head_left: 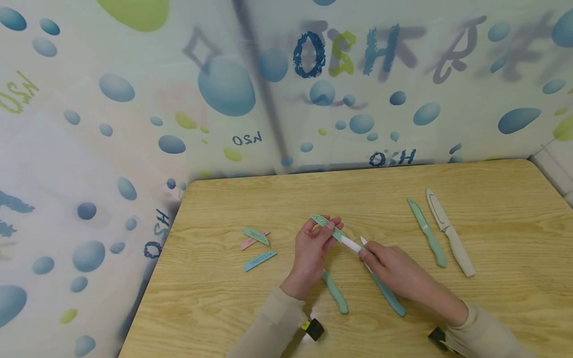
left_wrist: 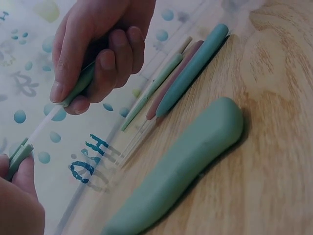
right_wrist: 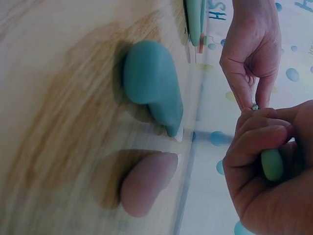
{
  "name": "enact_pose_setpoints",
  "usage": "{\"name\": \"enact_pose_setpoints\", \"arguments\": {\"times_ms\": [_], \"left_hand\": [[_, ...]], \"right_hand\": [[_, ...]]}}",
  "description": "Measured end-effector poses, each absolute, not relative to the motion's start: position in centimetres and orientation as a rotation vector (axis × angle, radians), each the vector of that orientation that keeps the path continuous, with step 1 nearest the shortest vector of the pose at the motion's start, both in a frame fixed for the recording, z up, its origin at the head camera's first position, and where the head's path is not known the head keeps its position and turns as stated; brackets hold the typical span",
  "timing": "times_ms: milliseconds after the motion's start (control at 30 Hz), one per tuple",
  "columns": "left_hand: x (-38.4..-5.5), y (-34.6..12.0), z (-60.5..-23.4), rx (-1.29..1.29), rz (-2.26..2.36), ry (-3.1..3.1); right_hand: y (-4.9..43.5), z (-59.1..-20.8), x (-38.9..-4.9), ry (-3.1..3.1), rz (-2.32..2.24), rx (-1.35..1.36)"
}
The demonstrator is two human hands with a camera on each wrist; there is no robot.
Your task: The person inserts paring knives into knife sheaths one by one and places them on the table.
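Observation:
My left hand (head_left: 311,253) pinches a green blade cover (head_left: 320,220) between thumb and fingers. Out of the cover runs a white blade (head_left: 351,243), part of it still inside. The green handle (right_wrist: 272,165) of this knife is wrapped in my right hand (head_left: 394,271). Under the right hand lies a blue-handled knife (head_left: 389,293) with its white tip showing. A pink-handled knife (right_wrist: 149,183) rests near it and is hidden in the head view. Another green-handled knife (head_left: 335,293) lies by my left wrist, its front end behind the hand.
Loose blade covers lie at the left: a green one (head_left: 257,236) crossed over a pink one (head_left: 247,243), and a blue one (head_left: 260,260). To the right are a covered green knife (head_left: 427,233) and a larger cream knife (head_left: 456,246). A patterned cloth backs the wooden table (head_left: 215,308).

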State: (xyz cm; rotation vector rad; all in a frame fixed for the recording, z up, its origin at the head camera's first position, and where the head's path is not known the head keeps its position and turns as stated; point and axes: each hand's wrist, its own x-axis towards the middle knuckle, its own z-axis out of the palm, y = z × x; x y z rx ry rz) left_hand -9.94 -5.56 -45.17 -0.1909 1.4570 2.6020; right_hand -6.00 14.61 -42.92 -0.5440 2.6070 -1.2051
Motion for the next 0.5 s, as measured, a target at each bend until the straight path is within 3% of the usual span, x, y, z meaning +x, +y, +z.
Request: {"name": "enact_pose_setpoints", "arguments": {"times_ms": [500], "left_hand": [[-9.8,-5.19,-45.08,-0.193,2.596,1.442]], "right_hand": [[14.52,-42.98,-6.18,2.614,-1.19,-0.528]]}}
